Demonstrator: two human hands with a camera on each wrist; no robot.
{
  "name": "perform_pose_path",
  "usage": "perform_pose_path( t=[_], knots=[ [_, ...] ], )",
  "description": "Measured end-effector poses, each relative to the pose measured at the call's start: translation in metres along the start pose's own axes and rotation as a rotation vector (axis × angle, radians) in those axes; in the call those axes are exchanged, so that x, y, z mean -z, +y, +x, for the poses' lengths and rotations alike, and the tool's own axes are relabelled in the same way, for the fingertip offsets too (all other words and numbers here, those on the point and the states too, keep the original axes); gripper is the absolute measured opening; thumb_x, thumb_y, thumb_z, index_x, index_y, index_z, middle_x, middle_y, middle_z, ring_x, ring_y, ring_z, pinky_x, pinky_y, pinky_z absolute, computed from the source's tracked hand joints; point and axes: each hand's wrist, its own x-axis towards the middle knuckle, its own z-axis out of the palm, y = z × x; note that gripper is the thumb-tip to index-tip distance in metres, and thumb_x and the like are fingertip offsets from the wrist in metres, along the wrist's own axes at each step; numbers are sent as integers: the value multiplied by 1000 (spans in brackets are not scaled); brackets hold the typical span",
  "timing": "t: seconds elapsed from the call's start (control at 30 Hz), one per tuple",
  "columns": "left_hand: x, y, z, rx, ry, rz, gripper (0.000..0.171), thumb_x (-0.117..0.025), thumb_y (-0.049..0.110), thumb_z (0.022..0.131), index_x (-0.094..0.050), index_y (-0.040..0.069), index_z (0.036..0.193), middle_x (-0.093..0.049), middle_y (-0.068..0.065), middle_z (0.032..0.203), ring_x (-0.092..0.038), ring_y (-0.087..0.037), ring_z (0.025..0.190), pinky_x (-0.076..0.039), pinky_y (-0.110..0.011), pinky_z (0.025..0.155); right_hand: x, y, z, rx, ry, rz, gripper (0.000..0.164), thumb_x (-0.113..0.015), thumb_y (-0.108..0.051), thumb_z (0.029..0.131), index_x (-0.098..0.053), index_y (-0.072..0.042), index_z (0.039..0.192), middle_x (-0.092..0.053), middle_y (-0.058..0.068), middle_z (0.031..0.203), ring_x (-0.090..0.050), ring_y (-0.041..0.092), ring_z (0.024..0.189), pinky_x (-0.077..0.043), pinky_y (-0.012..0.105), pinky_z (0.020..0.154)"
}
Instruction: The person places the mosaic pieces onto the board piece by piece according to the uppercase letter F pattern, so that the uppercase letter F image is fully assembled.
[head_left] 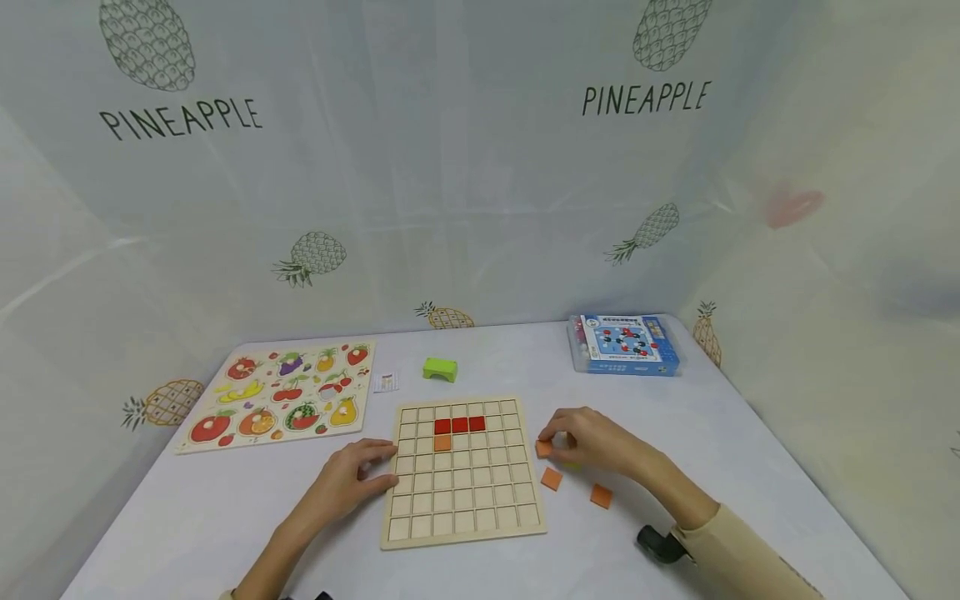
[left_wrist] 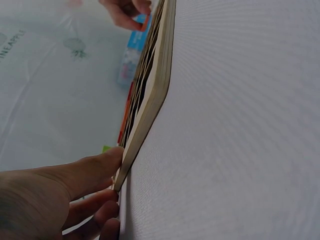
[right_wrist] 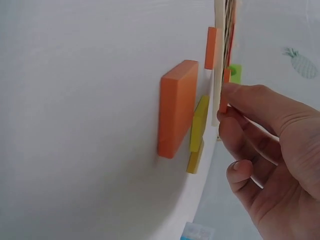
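Observation:
A pale wooden grid board (head_left: pixel 443 523) lies on the table with three red square tiles (head_left: pixel 460 426) in a row and one orange tile (head_left: pixel 442 442) below the leftmost. My left hand (head_left: pixel 347 477) touches the board's left edge with thumb and fingertips, spread along the side. At the board's right edge, my right hand (head_left: pixel 596 439) pinches an orange square tile (right_wrist: pixel 223 104) between thumb and fingers. Two more orange tiles, a nearer one (head_left: pixel 601 496) and one by the board (head_left: pixel 551 478), lie on the table. Yellow tiles (right_wrist: pixel 199 124) rest under that hand, mostly hidden in the head view.
A fruit puzzle board (head_left: pixel 292 392) lies at the left, with a small white label card (head_left: pixel 386 382) beside it. Behind the grid board sits a green arch block (head_left: pixel 440 369). A blue boxed set (head_left: pixel 626 345) stands at the back right, near the hanging curtain.

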Motion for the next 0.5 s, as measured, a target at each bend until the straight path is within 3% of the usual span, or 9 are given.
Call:
perform_pose_path(
  t=[0.5],
  knots=[
    [-1,1,-2,1,6,4,44,-81,29,80,-71,12,119,-67,-3,126,-63,-20,107,-51,-22,75,-2,-34,30,34,-14,29,21,-74,-27,88,-76,-18,106,-69,-5,100,-53,4,66,-46,17,61]
  ],
)
